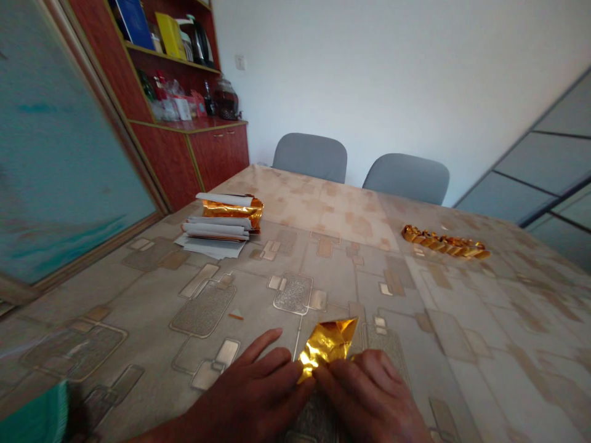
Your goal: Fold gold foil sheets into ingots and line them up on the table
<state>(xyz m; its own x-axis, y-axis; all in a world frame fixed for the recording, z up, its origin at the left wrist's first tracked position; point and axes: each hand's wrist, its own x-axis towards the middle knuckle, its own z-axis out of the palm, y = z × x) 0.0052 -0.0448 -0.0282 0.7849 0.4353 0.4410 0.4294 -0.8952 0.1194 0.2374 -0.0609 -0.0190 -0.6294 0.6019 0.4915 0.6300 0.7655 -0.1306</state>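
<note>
A small folded piece of gold foil paper (327,344) sits at the bottom centre of the view, pinched between my left hand (249,387) and my right hand (372,394). Its lower corner is hidden under my fingers. Farther up the table lies a stack of white and gold-backed sheets (217,224), out of reach of both hands. To the right rests a chain of folded gold foil pieces (443,243). All of this lies on a beige patterned table cover (203,307).
A red-brown cabinet (194,147) with cluttered shelves stands past the table's far left corner. Two grey chairs (360,163) stand beyond the far edge. A glass panel (64,154) fills the left side, and a teal cloth (39,418) shows at the bottom left.
</note>
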